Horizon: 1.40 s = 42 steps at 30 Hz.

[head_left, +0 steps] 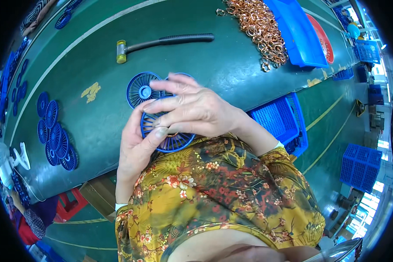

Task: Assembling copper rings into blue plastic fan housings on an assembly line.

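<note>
In front of my body, my left hand (135,142) is closed round the edge of a round blue plastic spoked wheel (179,143). Over the same wheel lies my right hand (194,109), its thumb and forefinger bent together near the middle, its other fingers reaching out to the left. A thin copper-coloured glint shows under those fingertips; what they pinch is hidden. Just beyond, a second blue wheel (139,89) with a solid hub lies flat on the table. The rim of a third wheel (184,76) shows partly behind my right hand.
On the green table (100,126) lies a black-handled mallet (161,42) with yellow faces. Copper rings (266,32) are heaped beside a blue tray (299,35) and red basin (321,39). Several blue wheels (54,135) overlap at left, near a white fan (4,163). Blue baskets (277,118) stand right.
</note>
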Motion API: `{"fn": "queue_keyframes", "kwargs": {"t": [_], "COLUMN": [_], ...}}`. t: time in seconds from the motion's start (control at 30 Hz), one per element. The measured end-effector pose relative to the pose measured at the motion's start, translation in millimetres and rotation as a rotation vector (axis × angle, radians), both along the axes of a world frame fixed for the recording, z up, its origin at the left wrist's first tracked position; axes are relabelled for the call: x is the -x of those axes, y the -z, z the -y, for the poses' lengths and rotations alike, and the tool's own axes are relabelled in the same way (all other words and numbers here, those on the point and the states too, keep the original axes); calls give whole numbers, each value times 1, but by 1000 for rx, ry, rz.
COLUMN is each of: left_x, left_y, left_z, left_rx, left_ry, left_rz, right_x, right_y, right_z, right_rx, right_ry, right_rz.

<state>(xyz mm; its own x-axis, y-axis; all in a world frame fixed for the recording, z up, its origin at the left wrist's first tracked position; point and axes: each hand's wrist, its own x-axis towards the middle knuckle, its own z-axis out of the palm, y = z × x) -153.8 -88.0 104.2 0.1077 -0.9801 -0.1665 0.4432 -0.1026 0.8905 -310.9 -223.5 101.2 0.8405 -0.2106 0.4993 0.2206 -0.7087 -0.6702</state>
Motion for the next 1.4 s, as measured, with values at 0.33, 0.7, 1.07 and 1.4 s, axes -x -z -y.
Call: {"fn": "queue_keyframes", "kwargs": {"t": [0.33,0.7,1.07,1.4], "left_x": [4,-35,-164,-278], "left_y": [18,59,67,73], "left_z": [13,8,-74,-115], "left_rx": [554,25,-838,-987], "left_ry": [-44,-349,-1056,-926], "left_rz": [1146,1639,1707,1935], "right_x": [25,131,101,95], "right_y": [9,61,76,60], "right_z": [-2,95,107,93], "right_rx": [-326,535,296,395], "right_ry": [195,1397,1355,1201], "right_rz": [30,-253,-481,-569]}}
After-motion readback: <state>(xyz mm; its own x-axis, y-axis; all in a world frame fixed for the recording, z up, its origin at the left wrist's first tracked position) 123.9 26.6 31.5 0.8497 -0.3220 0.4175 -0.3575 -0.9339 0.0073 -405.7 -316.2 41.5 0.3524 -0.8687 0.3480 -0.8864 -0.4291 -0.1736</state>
